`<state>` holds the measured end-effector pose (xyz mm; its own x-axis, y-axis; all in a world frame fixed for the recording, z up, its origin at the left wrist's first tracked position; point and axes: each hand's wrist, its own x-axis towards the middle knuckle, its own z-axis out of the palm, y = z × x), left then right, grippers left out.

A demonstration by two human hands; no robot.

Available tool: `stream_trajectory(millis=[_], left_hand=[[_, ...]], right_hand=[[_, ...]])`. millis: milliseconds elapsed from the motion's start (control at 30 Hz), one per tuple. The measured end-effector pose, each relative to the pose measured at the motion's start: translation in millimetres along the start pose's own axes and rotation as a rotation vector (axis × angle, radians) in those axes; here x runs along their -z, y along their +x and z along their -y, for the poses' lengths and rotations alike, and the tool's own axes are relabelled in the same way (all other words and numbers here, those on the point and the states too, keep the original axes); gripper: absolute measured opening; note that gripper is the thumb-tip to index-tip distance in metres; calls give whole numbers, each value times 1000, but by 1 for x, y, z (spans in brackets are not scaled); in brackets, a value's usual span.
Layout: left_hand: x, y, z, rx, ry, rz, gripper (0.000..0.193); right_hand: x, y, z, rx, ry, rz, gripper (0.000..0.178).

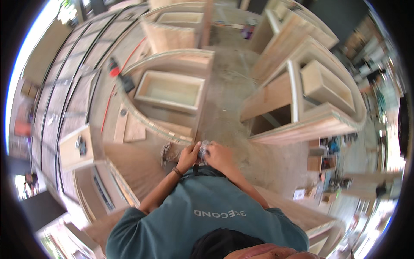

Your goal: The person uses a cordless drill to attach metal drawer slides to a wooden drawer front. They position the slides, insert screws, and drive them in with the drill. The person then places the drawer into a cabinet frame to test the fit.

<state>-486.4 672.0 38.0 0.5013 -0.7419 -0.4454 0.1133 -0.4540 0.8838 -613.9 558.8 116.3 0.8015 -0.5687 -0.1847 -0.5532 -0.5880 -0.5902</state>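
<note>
Both hands meet in front of my waist. My left hand (188,158) is closed, its thumb and fingers pressed on a small crinkled, clear-greyish thing (204,147) that looks like a plastic bag. From the other side my right hand (218,156) pinches the same bag, fingers curled at its top. What is inside the bag is too blurred to make out. Just ahead and to the left of my hands lies the near corner of a curved wooden cabinet (157,124) with a pale drawer box (170,90) in it.
A red and black cordless drill (120,75) rests on the cabinet's curved rim. Beyond it a red cord (107,108) runs over boards. More curved cabinets (302,125) stand at the right and far side. Black metal bars (64,95) line the left. Cabinet parts (101,185) sit near my left elbow.
</note>
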Motion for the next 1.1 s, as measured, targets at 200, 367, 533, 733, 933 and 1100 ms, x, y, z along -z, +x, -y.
stream_trajectory(millis=[200, 367, 533, 733, 933, 1100], left_hand=[[-10, 15, -12, 76, -69, 189, 55], [8, 24, -28, 234, -235, 277, 49], [31, 46, -25, 236, -241, 314, 47], [52, 51, -24, 275, -346, 427, 54], [66, 54, -27, 294, -349, 526, 55], [70, 54, -25, 266, -270, 506, 47]], right_hand=[[1, -16, -14, -47, 18, -43, 20], [3, -7, 7, -101, 70, -160, 18], [-12, -2, 31, -195, 102, -188, 20], [-30, 9, 51, -166, 182, -249, 25], [-31, 20, 66, -247, 153, -238, 26], [-42, 27, 73, -248, 124, -267, 24]])
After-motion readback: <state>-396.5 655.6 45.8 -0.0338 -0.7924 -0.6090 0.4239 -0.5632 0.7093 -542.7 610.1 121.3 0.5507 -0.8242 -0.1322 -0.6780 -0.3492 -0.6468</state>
